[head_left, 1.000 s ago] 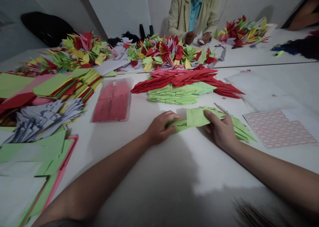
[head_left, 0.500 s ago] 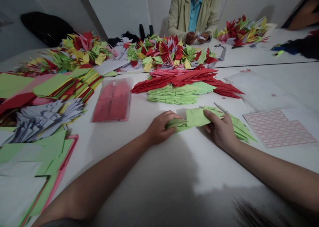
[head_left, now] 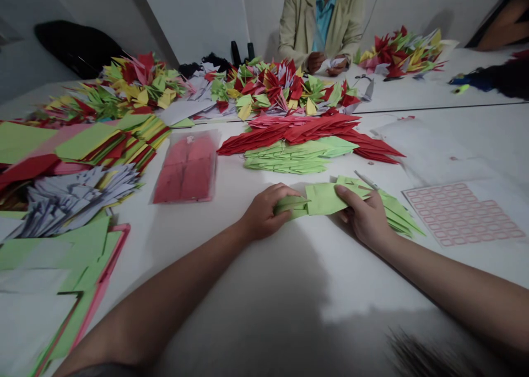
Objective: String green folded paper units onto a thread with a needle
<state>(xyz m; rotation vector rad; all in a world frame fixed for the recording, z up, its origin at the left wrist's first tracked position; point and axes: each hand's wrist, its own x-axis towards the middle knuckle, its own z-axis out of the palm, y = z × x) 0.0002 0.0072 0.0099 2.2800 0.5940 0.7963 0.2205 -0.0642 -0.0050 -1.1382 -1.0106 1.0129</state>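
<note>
Both my hands hold one folded sheet of light green paper (head_left: 326, 198) above the white table (head_left: 231, 267). My left hand (head_left: 264, 213) pinches its narrower left end, where the paper is folded into a point. My right hand (head_left: 363, 217) presses on the sheet's right part, with fingers on top. Just beyond and under my right hand lies a fanned stack of green folded pieces (head_left: 399, 216). A thin silver tool (head_left: 365, 179), perhaps a pen, lies partly under the paper; its type is hidden.
Ahead lie a pile of red folded pieces (head_left: 306, 132) and a green pile (head_left: 287, 159). A red paper pack in plastic (head_left: 185, 167) and a pink-outlined label sheet (head_left: 463, 214) flank my hands. Colourful folded heaps cover the far table; a co-worker's hands (head_left: 326, 63) hold white paper.
The left end of the green paper is folded tighter, and my right hand has shifted slightly left along the sheet. The co-worker's hands have moved a little on their white paper.
</note>
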